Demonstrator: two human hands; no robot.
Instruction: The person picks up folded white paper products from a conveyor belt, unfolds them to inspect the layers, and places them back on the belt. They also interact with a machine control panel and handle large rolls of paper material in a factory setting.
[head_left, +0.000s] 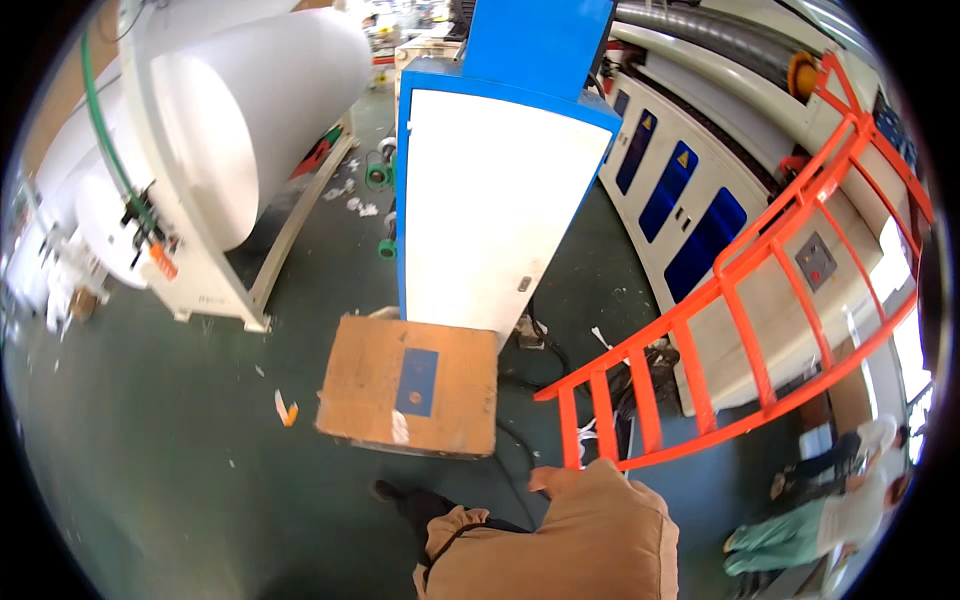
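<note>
Standing at the upper left of the frame: a big white paper roll (255,120) on a white stand (215,290), a green hose (100,130) running down beside it. Lying on the dark green floor (150,440) at lower left: a small orange and white scrap (285,408). Sitting just left of centre: a flat brown cardboard box (410,385) with a blue label, touching the foot of the blue and white cabinet (490,190) rising behind it. Showing at the bottom centre: a dark shoe (400,497) and a tan sleeve (590,540), with only a sliver of the right hand (552,482) peeking past the cuff, near the box's lower right corner and just beside the orange railing (750,300); grip impossible to tell, fingers hidden. Left hand not showing anywhere. Curving across the right: that railing in front of a cream machine with blue panels (700,240). Crouching at the lower right edge: another person in green trousers (800,530).
</note>
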